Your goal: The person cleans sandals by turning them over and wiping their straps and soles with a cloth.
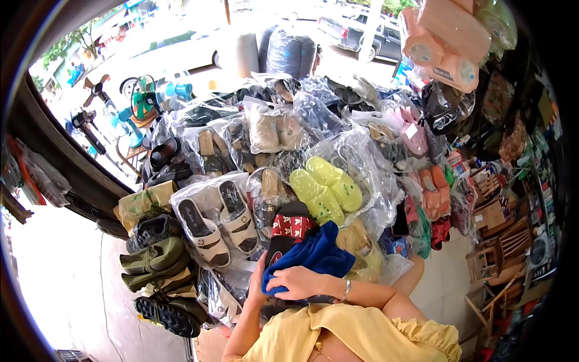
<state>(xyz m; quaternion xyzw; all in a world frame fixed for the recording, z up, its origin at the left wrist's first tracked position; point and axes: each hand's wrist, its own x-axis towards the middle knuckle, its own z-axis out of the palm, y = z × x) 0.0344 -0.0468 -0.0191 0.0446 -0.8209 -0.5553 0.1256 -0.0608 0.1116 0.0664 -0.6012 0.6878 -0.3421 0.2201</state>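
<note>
My left hand (pixel 257 279) grips the near end of a black slide sandal (pixel 292 227) with a red-and-white patterned strap. My right hand (pixel 300 282) is closed on a bunched blue cloth (pixel 318 252), which lies against the sandal and covers part of it. Just beyond are lime-green slippers (pixel 326 190) on clear plastic. To the left, white-and-black slides (pixel 205 234) rest on plastic wrapping. Pale yellow footwear (pixel 357 248) in a bag sits right of the cloth. Some fingers of both hands are hidden by the cloth.
Plastic-wrapped footwear is heaped across the display, including beige pairs (pixel 274 130) and orange slippers (pixel 435 193). Dark and olive shoes (pixel 155 256) are stacked at its left edge. Fans (pixel 145 99) stand at the back left. Wooden stools (pixel 497 259) are at right; pink packages (pixel 443 45) hang above.
</note>
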